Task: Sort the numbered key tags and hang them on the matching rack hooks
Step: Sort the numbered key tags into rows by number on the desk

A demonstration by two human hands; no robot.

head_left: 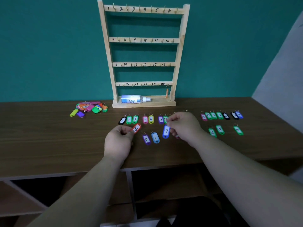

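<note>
A wooden rack (144,40) with hooks numbered 1 to 24 stands at the back of the table. One orange tag (167,93) hangs at hook 24. My left hand (118,141) pinches a red tag marked 23 (136,128). My right hand (184,124) pinches the ring of a blue tag marked 7 (166,131), which dangles above the table. Numbered tags lie in a row in front of the rack: 1 (122,120), 2, 3, then 5, 6, 8. A purple 5 (146,139) and a light blue 6 (155,137) lie nearer to me.
A pile of unsorted coloured tags (89,108) lies at the left back of the wooden table (49,136). More tags, numbered 16 and up (219,115), lie in rows at the right. A spray bottle (133,99) lies on the rack's base. Open shelf compartments sit below the table.
</note>
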